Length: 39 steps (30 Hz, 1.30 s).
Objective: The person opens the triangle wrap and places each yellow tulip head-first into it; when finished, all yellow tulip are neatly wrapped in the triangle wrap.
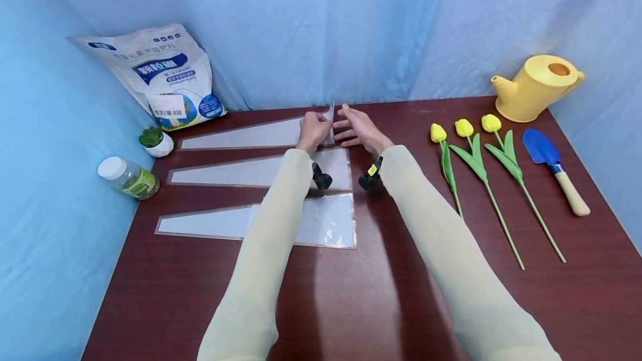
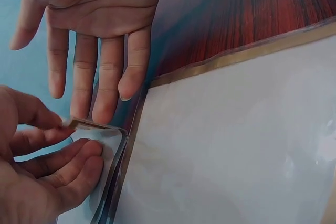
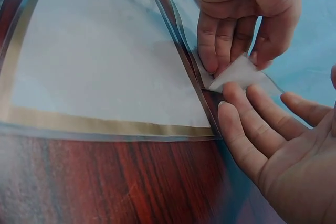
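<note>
Blue curtain [image 1: 321,32] behind a dark red-brown table [image 1: 356,299]. Landmark: the far panel [image 1: 246,137], rearmost of three long, pale, clear-edged tapered panels. Printed bag [image 1: 160,82] stands behind its narrow tip. Middle panel [image 1: 236,170] lies flat just on its near side; near panel [image 1: 321,219] flat beyond that, toward the wearer. Yellow-headed tulips [image 1: 473,165], three, lie to its right; yellow watering can [image 1: 534,88] upright well right of it, blue trowel [image 1: 544,149] likewise.

Left hand [image 1: 315,128] at the far panel's wide end, thumb and fingers pinching it. Right hand [image 1: 363,130] just off that same end, to the right, fingers extended, grasping nothing; contact with the edge, cannot tell. Key relation: panel's long axis runs left-right, most of it stretching left of the pinch; left hand nearer, right hand facing the wide edge.

Jar [image 1: 137,181] left of the panel and nearer the wearer; small potted plant [image 1: 156,141] just beside the narrow tip. Smallest: the turned-up flap [image 3: 244,72] at the wide end, between both hands.
</note>
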{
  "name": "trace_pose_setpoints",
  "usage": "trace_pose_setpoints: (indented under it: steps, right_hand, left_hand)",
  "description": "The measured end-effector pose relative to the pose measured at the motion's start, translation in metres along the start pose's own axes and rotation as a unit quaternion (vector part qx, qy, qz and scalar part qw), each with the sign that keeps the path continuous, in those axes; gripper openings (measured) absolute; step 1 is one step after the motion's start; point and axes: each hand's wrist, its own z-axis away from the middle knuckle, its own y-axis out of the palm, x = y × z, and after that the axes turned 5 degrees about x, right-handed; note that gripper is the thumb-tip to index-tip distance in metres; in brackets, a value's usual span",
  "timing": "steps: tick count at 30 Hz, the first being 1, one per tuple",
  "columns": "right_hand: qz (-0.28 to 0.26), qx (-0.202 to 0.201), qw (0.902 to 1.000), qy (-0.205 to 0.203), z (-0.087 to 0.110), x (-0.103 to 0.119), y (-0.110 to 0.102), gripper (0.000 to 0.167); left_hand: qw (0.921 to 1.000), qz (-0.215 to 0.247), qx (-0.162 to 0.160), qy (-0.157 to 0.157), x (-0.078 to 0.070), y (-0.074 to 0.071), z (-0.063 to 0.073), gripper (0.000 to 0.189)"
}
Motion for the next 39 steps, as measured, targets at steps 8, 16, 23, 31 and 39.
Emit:
trace_pose_setpoints:
  steps: [8, 16, 23, 31, 39]
  right_hand:
    - [0.021, -0.029, 0.9991, 0.021, -0.001, 0.003, 0.004, 0.053]
    - [0.075, -0.051, 0.9943, 0.055, -0.004, 0.01, 0.011, 0.046]
    - [0.142, -0.083, 0.9849, 0.054, -0.008, 0.016, 0.02, 0.038]
    - [0.189, -0.116, 0.9733, 0.059, -0.014, 0.016, 0.025, 0.037]
    - [0.207, -0.133, 0.9672, 0.064, -0.016, 0.016, 0.024, 0.035]
  left_hand:
    - [0.9987, 0.031, -0.04, -0.003, 0.006, 0.002, 0.0, 0.015]
    - [0.9976, 0.05, -0.046, -0.018, 0.011, 0.003, 0.0, 0.012]
    - [0.9973, 0.059, -0.034, -0.027, 0.012, 0.005, -0.002, 0.015]
    - [0.996, 0.078, -0.029, -0.032, 0.013, 0.005, -0.004, 0.014]
    - [0.9879, 0.143, -0.008, -0.061, 0.014, -0.002, -0.003, 0.019]
